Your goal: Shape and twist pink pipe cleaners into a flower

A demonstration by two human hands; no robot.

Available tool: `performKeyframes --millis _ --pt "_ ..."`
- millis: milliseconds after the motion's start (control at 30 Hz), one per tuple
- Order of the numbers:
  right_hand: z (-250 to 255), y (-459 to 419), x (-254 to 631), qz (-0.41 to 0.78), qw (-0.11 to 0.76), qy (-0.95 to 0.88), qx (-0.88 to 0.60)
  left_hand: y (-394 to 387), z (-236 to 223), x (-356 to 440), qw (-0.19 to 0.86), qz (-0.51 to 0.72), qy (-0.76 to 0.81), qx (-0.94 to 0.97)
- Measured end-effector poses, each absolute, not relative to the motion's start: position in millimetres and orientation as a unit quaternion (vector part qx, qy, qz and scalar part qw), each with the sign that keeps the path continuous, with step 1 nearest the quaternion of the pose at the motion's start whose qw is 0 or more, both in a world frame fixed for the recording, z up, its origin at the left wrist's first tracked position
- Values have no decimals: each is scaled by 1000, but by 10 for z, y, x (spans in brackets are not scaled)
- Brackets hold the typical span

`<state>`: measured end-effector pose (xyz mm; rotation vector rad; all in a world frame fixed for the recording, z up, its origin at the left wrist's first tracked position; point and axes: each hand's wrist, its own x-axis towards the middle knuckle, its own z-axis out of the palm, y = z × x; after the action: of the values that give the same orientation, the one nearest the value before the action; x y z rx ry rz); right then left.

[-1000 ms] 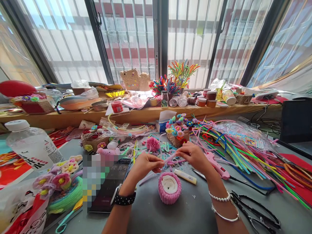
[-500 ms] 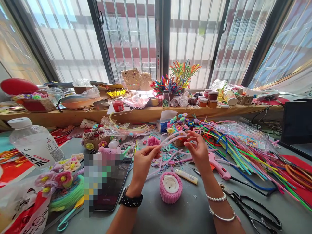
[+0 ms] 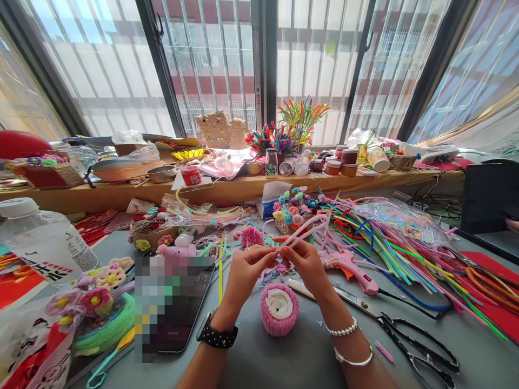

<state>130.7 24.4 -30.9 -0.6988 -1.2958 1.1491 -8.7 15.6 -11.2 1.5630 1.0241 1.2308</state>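
The left hand (image 3: 251, 265) and right hand (image 3: 302, 262) meet at their fingertips, both pinched onto pale pink strips (image 3: 308, 227), which slant up and to the right above the right hand's knuckles. The fingers cover the strips' lower ends, so exactly how each fingertip bears on them cannot be told; the upper ends blur into pink stems behind.

Just below the hands, a ribbed pink cup (image 3: 279, 323) stands on the grey table (image 3: 259, 367), a white coil (image 3: 279, 303) inside it; how deep the coil goes is not visible. A cream tube (image 3: 300, 288) runs behind the right wrist, which hides part of it. Beyond that wrist lie black-handled scissors (image 3: 367, 307), and above them a pink glue gun (image 3: 360, 274), its cord passing under or among coloured stems (image 3: 389, 254); which, is hard to make out.

Left of the left wrist, a phone (image 3: 182, 313) is partly masked by a pixelated block, and its digits are mostly unreadable. Farther left, a clear bottle (image 3: 44, 243) is cut off by the frame's edge. At the far right, a dark screen (image 3: 488, 197) is cropped too, with a small shape (image 3: 513, 223) beside the edge too cut off to identify.
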Motion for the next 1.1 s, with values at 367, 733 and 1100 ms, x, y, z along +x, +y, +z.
performKeyframes --millis 367,733,1100 --pt "-335 267 1259 565 636 -424 -311 224 -219 -145 157 430 359 813" --pt "-404 328 1243 545 621 -423 -373 223 -309 -134 -258 249 367 858" --pt "-453 336 1204 514 615 -470 -369 252 -348 -75 -265 237 433 828"
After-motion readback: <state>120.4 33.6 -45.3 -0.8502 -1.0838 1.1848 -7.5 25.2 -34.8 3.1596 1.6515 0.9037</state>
